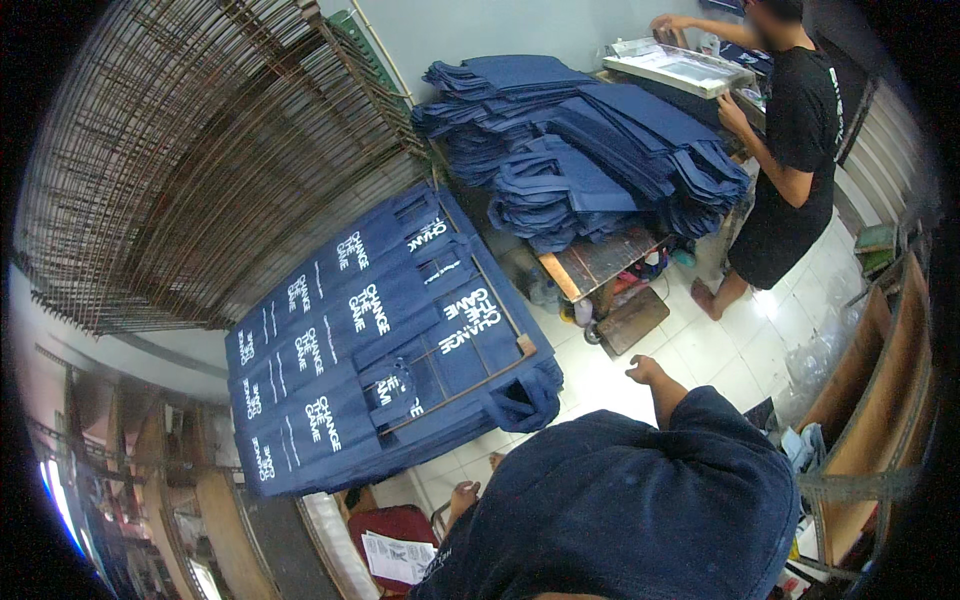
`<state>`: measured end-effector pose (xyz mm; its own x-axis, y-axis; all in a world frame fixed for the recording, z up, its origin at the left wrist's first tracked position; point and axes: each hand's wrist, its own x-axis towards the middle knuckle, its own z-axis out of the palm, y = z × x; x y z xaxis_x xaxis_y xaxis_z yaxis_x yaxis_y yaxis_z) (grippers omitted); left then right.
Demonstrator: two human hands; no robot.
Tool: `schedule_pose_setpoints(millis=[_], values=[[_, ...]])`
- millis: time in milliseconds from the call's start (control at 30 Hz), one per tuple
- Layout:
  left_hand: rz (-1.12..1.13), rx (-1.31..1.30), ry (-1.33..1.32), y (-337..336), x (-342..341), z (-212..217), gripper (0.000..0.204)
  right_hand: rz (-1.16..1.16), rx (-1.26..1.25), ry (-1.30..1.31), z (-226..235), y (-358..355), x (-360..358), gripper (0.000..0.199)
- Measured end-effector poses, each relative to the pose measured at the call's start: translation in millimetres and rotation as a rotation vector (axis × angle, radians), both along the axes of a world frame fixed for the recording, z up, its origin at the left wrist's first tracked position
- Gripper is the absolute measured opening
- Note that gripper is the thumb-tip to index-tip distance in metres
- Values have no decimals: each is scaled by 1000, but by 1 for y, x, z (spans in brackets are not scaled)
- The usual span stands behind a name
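My left hand hangs low by my left side, near a red chair. Its fingers look curled in, with nothing visible in them. Held out to the right, my right hand is empty, thumb and fingers apart, above the tiled floor. Neither hand touches the navy fabric bags with white print, which lie in overlapping rows on a wire rack at the left. A rack frame shows across the nearest bags, whose handles droop over the edge.
Tall stacked wire racks lean at the upper left. A big heap of navy bags covers a wooden table. Beyond it, another person in black holds a printing frame. Wooden boards line the right side.
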<state>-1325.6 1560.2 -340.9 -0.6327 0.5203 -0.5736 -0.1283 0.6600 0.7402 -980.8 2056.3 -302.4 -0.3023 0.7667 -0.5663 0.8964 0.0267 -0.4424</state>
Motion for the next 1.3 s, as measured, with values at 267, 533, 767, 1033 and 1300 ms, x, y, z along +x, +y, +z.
schedule_pose_setpoints(millis=[267, 533, 767, 1033, 1300], values=[[-154, -290, 80, 18, -17, -3, 50, -59, 15, 2, 9, -1, 9, 52], [-280, -332, 200, 3, -4, 0, 49, -40, -52, -92, -3, 0, 20, 49], [-571, -212, 414, -13, -11, -30, 42, -47, -68, -61, 6, 0, 10, 51], [-693, -144, 554, -23, -18, -42, 35, -17, -56, -31, 10, 2, -5, 54], [-898, 76, 907, -37, -22, -48, 30, 15, -35, -46, 19, 1, -1, 51]])
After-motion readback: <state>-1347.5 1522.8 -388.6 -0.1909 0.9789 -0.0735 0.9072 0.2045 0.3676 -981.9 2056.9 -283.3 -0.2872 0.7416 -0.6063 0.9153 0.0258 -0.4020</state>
